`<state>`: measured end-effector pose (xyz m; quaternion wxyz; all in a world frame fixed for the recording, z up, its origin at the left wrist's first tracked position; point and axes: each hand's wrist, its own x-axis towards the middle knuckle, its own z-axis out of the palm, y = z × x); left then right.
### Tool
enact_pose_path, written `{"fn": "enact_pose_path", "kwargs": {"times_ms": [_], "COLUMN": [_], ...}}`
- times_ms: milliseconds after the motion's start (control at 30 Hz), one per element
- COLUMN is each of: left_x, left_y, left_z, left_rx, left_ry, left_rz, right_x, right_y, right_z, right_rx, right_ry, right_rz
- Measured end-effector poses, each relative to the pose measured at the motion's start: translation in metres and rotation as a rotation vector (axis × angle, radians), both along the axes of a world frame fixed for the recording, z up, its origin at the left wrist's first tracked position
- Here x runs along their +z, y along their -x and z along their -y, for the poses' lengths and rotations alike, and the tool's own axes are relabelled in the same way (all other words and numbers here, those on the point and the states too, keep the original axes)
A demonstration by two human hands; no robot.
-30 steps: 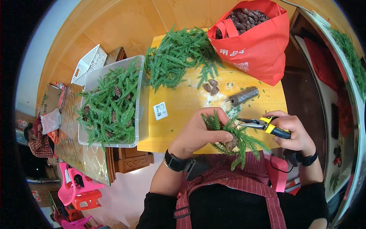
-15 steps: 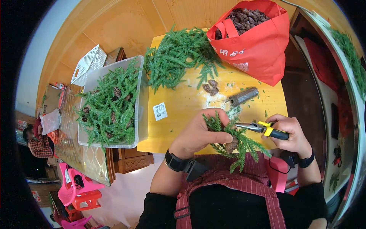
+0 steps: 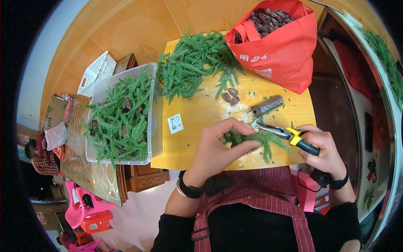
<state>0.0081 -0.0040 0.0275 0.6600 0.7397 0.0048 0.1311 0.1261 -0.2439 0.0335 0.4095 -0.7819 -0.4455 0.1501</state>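
Observation:
My left hand [image 3: 220,147] is closed round a green artificial pine sprig [image 3: 268,140], pinching it between thumb and fingers over the near part of the table. The fingers hide most of the sprig's inner end. In my right hand [image 3: 325,149] is a pair of pliers [image 3: 305,145] with yellow-and-black handles. Its metal jaws lie against the sprig by my left fingertips; what sits between them is too small to make out. Just beyond, several loose brown pine cones [image 3: 231,97] and a dark bundle of thin wires or stems in clear wrap [image 3: 267,106] lie on the table.
A yellow table [image 3: 193,145] carries a heap of green sprigs [image 3: 193,63], a white label [image 3: 175,123] and a red bag [image 3: 281,54] full of cones. To the left stands a clear plastic bin [image 3: 156,126] of sprigs with cones, near a white basket [image 3: 96,73]. Another person [image 3: 44,161] sits far left.
My left hand has turned and lifted the sprig, bringing it away from me. The cone that showed under my left thumb is now mostly hidden. The pliers have tilted, their jaws moving slightly farther away.

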Motion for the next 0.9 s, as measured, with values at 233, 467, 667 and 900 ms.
{"fn": "enact_pose_path", "kwargs": {"times_ms": [233,467,667,900], "left_x": [-0.013,-0.017,-0.018,-0.009], "left_y": [0.002,-0.002,-0.002,-0.006], "left_z": [-0.006,0.0,-0.005,-0.002], "left_rx": [-0.19,-0.385,-0.347,0.008], "left_ry": [0.57,0.895,0.782,-0.307], "left_rz": [-0.236,-0.267,-0.262,0.047], "right_x": [-0.011,-0.018,-0.015,-0.009], "right_y": [-0.004,-0.009,-0.004,0.003], "right_z": [-0.003,-0.004,-0.003,0.001], "right_rx": [0.148,0.245,0.167,-0.028], "right_ry": [-0.146,-0.213,-0.203,-0.063], "right_rz": [-0.178,-0.167,-0.089,0.09]}}
